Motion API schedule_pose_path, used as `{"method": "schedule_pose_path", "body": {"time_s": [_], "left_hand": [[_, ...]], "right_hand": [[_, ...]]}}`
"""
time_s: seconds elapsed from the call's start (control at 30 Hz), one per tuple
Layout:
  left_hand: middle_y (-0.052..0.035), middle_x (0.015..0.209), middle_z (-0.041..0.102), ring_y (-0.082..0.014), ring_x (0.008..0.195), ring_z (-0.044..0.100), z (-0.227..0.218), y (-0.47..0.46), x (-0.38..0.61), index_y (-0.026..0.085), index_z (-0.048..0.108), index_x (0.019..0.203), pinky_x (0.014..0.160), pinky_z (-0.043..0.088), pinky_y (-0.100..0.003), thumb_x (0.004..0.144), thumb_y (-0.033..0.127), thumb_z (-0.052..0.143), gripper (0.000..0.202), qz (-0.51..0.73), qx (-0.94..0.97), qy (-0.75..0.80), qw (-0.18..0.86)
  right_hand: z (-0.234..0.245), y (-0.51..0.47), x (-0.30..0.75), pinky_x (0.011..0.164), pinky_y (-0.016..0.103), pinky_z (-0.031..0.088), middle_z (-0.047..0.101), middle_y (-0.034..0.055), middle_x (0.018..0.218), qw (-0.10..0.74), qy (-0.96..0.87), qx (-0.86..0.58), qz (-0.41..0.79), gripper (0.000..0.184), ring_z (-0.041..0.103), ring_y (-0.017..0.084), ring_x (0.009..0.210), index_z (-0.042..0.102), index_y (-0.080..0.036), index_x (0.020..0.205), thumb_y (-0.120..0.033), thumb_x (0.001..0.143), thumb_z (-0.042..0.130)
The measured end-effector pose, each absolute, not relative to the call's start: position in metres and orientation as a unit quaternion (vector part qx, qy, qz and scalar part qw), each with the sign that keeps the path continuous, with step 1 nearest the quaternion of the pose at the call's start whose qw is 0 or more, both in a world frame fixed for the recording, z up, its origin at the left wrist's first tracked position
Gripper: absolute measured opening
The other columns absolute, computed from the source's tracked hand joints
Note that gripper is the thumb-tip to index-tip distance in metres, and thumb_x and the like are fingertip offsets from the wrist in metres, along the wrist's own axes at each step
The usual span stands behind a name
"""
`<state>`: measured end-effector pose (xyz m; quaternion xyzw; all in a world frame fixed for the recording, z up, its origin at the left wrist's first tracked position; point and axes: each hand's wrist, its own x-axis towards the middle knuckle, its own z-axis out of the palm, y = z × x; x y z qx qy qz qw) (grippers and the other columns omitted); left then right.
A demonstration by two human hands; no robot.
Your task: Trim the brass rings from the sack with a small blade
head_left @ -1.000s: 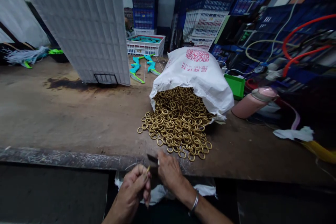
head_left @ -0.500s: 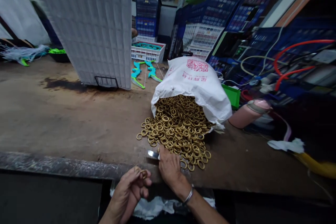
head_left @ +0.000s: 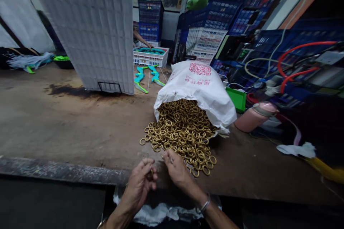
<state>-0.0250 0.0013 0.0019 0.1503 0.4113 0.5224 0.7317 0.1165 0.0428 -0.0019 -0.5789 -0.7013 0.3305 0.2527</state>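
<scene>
A heap of brass rings (head_left: pixel 180 132) spills from a white woven sack (head_left: pixel 197 87) lying on its side on the brown bench. My left hand (head_left: pixel 141 184) is at the bench's near edge, fingers pinched round a brass ring (head_left: pixel 149 175). My right hand (head_left: pixel 176 170) is just beside it, touching the near fringe of the heap, fingers closed on a small thin metal tool (head_left: pixel 168 158) whose tip shows above the knuckles. A bracelet sits on my right wrist. Crumpled clear plastic (head_left: pixel 161 213) lies below both hands.
A tall white grid panel (head_left: pixel 94 32) stands at the back left. Teal toy bows (head_left: pixel 146 73), a white crate (head_left: pixel 150 55), stacked blue and white crates (head_left: pixel 212 25), a green box (head_left: pixel 236 98), a pink flask (head_left: pixel 255 116) and red hoses (head_left: pixel 298 61) surround the sack. Another person's arm (head_left: pixel 139 37) shows behind the panel.
My hands rose from below the bench edge onto it and drew together. The left hand turned the ring inward; the right hand's tool is now mostly hidden by its fingers.
</scene>
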Motion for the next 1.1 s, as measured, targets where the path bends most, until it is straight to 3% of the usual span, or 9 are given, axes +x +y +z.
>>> {"method": "schedule_pose_path", "body": {"time_s": [0.2,0.33,0.47,0.6,0.8,0.97,1.1], "left_hand": [[0.0046,0.06,0.052,-0.0066,0.045,0.047,0.003,0.009,-0.011,0.017,0.048,0.095,0.034,0.034,-0.014,0.069,0.036,0.062,0.036,0.489,0.229,0.433,0.721],[0.0067,0.057,0.048,-0.0039,0.041,0.041,0.001,0.01,-0.007,0.017,0.049,0.089,0.033,0.029,-0.013,0.068,0.037,0.063,0.032,0.483,0.245,0.436,0.718],[0.0062,0.057,0.048,-0.003,0.04,0.038,-0.001,0.01,-0.005,0.016,0.05,0.082,0.034,0.026,-0.013,0.068,0.04,0.063,0.03,0.468,0.251,0.433,0.729],[0.0075,0.052,0.046,-0.003,0.038,0.035,-0.004,0.009,-0.002,0.017,0.049,0.075,0.036,0.027,-0.014,0.069,0.041,0.061,0.028,0.468,0.282,0.46,0.7],[0.0091,0.042,0.041,-0.0035,0.034,0.032,-0.003,0.005,0.004,0.016,0.05,0.069,0.035,0.027,-0.015,0.07,0.044,0.058,0.029,0.455,0.403,0.529,0.592],[0.0079,0.043,0.041,-0.0039,0.033,0.032,0.003,0.003,0.005,0.017,0.047,0.065,0.034,0.028,-0.015,0.075,0.045,0.052,0.031,0.405,0.366,0.491,0.679],[0.0051,0.053,0.045,-0.0037,0.037,0.034,0.004,0.002,0.003,0.016,0.047,0.067,0.034,0.029,-0.015,0.076,0.043,0.051,0.029,0.419,0.322,0.422,0.736]], "right_hand": [[-0.003,0.037,0.129,0.042,0.018,0.024,0.033,-0.0087,0.05,0.314,-0.544,-0.512,0.586,0.023,0.028,0.006,0.042,0.041,-0.02,0.069,-0.04,0.079,0.043],[-0.002,0.032,0.132,0.036,0.016,0.015,0.029,-0.0114,0.048,0.326,-0.444,-0.449,0.703,0.032,0.017,0.003,0.038,0.036,-0.02,0.07,-0.049,0.074,0.05],[0.0,0.03,0.134,0.034,0.015,0.012,0.03,-0.0121,0.048,0.331,-0.392,-0.394,0.763,0.034,0.015,0.001,0.036,0.037,-0.02,0.073,-0.048,0.071,0.057],[-0.001,0.03,0.136,0.034,0.014,0.013,0.032,-0.0119,0.048,0.336,-0.399,-0.407,0.75,0.033,0.016,0.001,0.036,0.038,-0.02,0.072,-0.048,0.071,0.056],[-0.008,0.032,0.135,0.036,0.016,0.021,0.038,-0.0086,0.048,0.33,-0.5,-0.494,0.63,0.031,0.027,0.004,0.038,0.04,-0.019,0.066,-0.048,0.077,0.046],[-0.007,0.032,0.134,0.045,0.018,0.029,0.041,-0.0075,0.049,0.325,-0.559,-0.524,0.555,0.022,0.035,0.006,0.045,0.043,-0.018,0.064,-0.036,0.077,0.047],[-0.003,0.032,0.133,0.048,0.019,0.031,0.046,-0.0055,0.051,0.312,-0.568,-0.514,0.562,0.021,0.04,0.007,0.048,0.044,-0.018,0.065,-0.033,0.08,0.04]]}}
